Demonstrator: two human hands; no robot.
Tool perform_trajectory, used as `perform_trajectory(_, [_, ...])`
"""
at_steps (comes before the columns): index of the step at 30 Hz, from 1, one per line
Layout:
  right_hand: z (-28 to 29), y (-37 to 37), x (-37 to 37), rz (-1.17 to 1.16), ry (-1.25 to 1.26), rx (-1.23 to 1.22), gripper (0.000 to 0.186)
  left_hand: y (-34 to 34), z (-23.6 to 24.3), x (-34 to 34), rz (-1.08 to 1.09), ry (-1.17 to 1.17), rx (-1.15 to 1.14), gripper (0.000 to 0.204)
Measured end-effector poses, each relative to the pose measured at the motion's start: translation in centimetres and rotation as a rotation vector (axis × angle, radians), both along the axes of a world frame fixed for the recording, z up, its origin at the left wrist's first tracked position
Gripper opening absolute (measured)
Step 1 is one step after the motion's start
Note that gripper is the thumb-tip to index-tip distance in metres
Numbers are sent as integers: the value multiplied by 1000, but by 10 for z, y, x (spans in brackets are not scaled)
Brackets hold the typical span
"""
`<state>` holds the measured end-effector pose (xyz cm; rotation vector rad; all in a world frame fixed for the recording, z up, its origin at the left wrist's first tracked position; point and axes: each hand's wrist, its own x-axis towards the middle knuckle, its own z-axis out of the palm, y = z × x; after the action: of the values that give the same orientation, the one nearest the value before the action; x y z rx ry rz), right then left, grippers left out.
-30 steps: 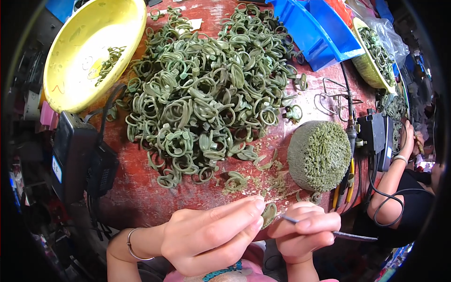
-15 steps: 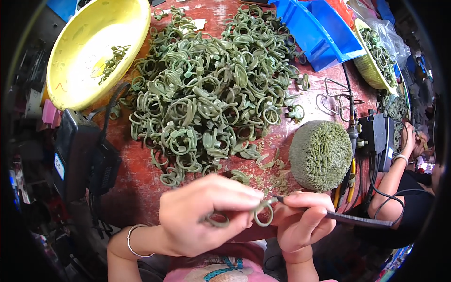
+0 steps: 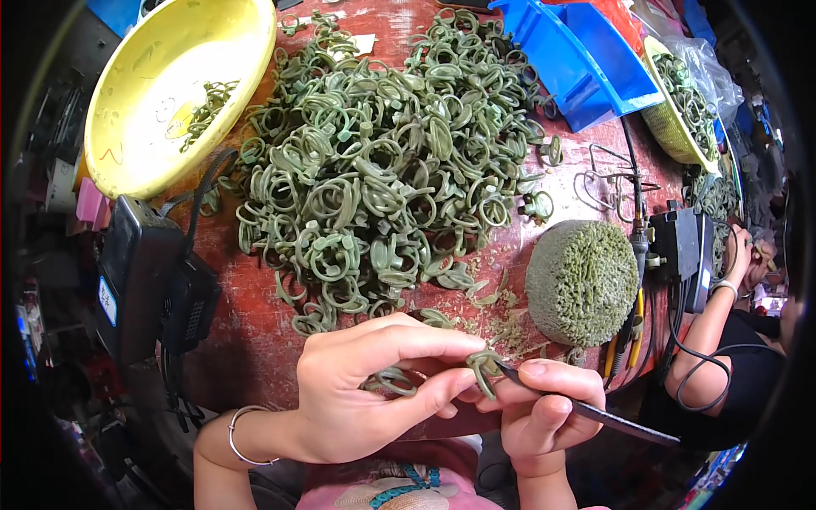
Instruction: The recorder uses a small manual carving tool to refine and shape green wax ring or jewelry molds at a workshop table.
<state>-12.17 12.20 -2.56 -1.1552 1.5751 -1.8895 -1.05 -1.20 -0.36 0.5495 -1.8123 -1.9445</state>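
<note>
My left hand [image 3: 374,382] is closed on green ring-shaped pieces; one green ring [image 3: 484,374] shows at its fingertips, with another partly hidden inside the fingers. My right hand [image 3: 548,412] grips a slim dark tool [image 3: 629,425], whose tip meets the ring at my left fingertips. Beyond both hands lies a large heap of similar green pieces [image 3: 382,170] on the worn red table [image 3: 246,323], with flakes and shavings around it. A round green block [image 3: 578,280] with a rough, pitted top sits right of the heap.
A yellow basin [image 3: 161,144] is at back left, above black boxes [image 3: 136,272] with cables. A blue tray [image 3: 578,68], yellow basket [image 3: 684,110], wire stand, yellow-handled tools [image 3: 637,331] and black box [image 3: 676,246] line the right. Another person's arm [image 3: 697,357] is beyond them.
My left hand has moved up from a second ago and turned, showing the ring at its fingertips. The tool's tip has moved to that ring and its angle has shifted.
</note>
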Motion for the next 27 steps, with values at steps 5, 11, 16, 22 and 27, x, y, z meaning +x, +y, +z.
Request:
perform_trajectory(5, [0, 0, -1, 33, -51, -17, 24, 0, -1, -1, -3, -7, -107, 19])
perform_trajectory(11, [4, -4, -2, 3, 64, 16, 21, 0, -1, -2, -10, -3, -236, 22])
perform_trajectory(16, [5, -4, -2, -7, 256, 106, 21, 1, -4, -1, 30, -14, -273, 21])
perform_trajectory(22, [2, -5, -1, -42, 294, 25, 21, 0, -5, -1, 58, 32, -352, 16])
perform_trajectory(27, [4, -3, 3, -130, 438, 156, 25, 1, -2, 0, 77, 5, -232, 17])
